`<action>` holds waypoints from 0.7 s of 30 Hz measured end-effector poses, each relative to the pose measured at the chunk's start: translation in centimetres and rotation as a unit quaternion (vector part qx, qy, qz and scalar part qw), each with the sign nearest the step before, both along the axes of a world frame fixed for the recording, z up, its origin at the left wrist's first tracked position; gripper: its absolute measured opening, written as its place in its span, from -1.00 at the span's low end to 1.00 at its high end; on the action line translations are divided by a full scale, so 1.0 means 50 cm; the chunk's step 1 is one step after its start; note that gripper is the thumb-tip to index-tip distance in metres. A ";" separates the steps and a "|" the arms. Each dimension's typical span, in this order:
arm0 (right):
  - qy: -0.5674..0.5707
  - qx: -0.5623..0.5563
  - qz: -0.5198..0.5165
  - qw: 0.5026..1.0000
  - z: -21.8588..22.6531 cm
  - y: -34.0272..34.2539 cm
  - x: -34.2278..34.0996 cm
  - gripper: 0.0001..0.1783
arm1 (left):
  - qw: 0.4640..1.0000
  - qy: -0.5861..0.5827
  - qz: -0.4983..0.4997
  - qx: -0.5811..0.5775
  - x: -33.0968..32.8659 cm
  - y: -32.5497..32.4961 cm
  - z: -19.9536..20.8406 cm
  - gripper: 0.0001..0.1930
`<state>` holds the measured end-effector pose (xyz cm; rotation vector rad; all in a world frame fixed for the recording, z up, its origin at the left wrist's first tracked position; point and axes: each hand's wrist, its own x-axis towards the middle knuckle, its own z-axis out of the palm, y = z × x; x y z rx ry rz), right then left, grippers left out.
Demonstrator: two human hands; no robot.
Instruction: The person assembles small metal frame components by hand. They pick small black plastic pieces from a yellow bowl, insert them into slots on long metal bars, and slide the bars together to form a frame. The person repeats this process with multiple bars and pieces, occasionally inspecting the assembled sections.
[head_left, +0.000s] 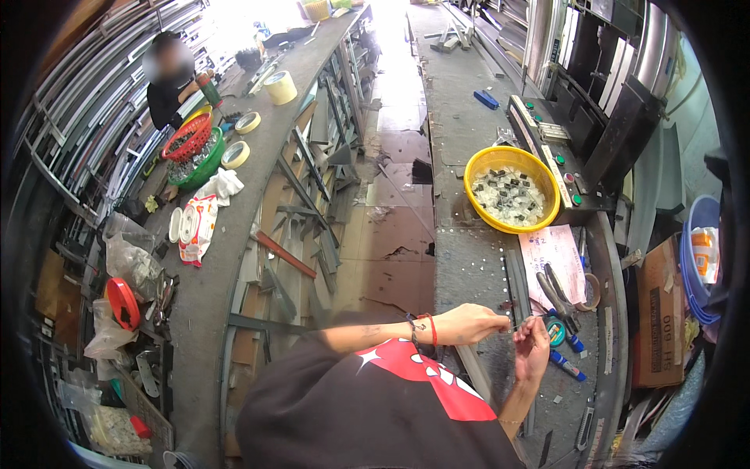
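Observation:
My left hand (472,324), with a red and a dark band at the wrist, reaches in from the left over the right-hand bench. Its fingers are pinched together, close to the fingertips of my right hand (532,347). My right hand is also closed in a pinch; whatever small thing the two hold is too small to make out. Just beyond them lie pliers (558,286) with dark handles on a pink written sheet (551,248). Beside my right hand are a teal round roll (555,333) and a blue marker (567,365). Long metal strips (516,280) run beneath my hands.
A yellow basin (472,205) of small clear and black pieces stands farther up the bench. A cardboard box (656,313) sits at right. Across the aisle, a bench (205,305) carries tape rolls (280,87), red and green baskets (187,134) and wipes (198,228); another person (168,86) works there.

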<state>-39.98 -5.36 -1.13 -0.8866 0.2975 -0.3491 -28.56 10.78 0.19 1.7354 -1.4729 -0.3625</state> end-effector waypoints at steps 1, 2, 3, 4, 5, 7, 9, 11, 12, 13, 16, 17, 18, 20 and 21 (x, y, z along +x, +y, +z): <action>0.009 0.003 -0.016 1.000 0.004 -0.007 -0.003 -0.76 | 1.000 -0.009 0.023 0.000 0.003 0.002 -0.004 -0.80; 0.042 -0.012 -0.057 0.997 0.008 -0.014 -0.006 -0.78 | 0.999 -0.017 0.048 0.002 0.007 0.007 -0.008 -0.78; 0.073 -0.051 -0.090 0.992 0.014 -0.019 -0.011 -0.79 | 0.995 -0.027 0.094 -0.001 0.011 0.011 -0.011 -0.66; 0.086 -0.089 -0.122 0.985 0.018 -0.024 -0.013 -0.77 | 0.989 -0.065 0.132 -0.010 0.014 0.015 -0.013 -0.63; 0.103 -0.125 -0.131 0.978 0.021 -0.026 -0.013 -0.76 | 0.980 -0.103 0.170 -0.007 0.020 0.021 -0.014 -0.60; 0.083 -0.180 -0.103 0.975 0.025 -0.027 -0.015 -0.77 | 0.961 -0.175 0.211 -0.046 0.027 0.034 -0.014 -0.58; 0.104 -0.225 -0.062 0.967 0.026 -0.026 -0.011 -0.78 | 0.986 -0.127 0.108 0.008 0.019 0.051 -0.013 -0.62; 0.102 -0.269 -0.026 0.957 0.026 -0.024 -0.007 -0.78 | 0.997 -0.082 0.008 0.005 -0.003 0.065 -0.015 -0.68; 0.106 -0.299 -0.016 0.948 0.027 -0.023 -0.004 -0.77 | 0.997 -0.060 -0.042 -0.008 -0.018 0.072 -0.019 -0.71; 0.112 -0.328 -0.007 0.938 0.030 -0.023 -0.003 -0.77 | 0.994 -0.031 -0.101 -0.009 -0.034 0.077 -0.023 -0.74; 0.129 -0.400 0.017 0.907 0.049 -0.025 -0.006 -0.74 | 0.980 0.030 -0.191 0.048 -0.074 0.092 -0.042 -0.74; 0.126 -0.419 0.021 0.899 0.059 -0.024 -0.008 -0.73 | 0.978 -0.002 -0.186 0.093 -0.079 0.097 -0.048 -0.72; 0.105 -0.431 0.026 0.896 0.071 -0.022 -0.011 -0.73 | 0.975 -0.015 -0.188 0.117 -0.081 0.105 -0.054 -0.71; 0.121 -0.468 0.044 0.874 0.097 -0.015 -0.012 -0.72 | 0.978 -0.001 -0.179 0.111 -0.085 0.120 -0.063 -0.72; 0.133 -0.486 0.046 0.862 0.108 -0.008 -0.015 -0.70 | 0.978 0.000 -0.172 0.122 -0.085 0.126 -0.066 -0.72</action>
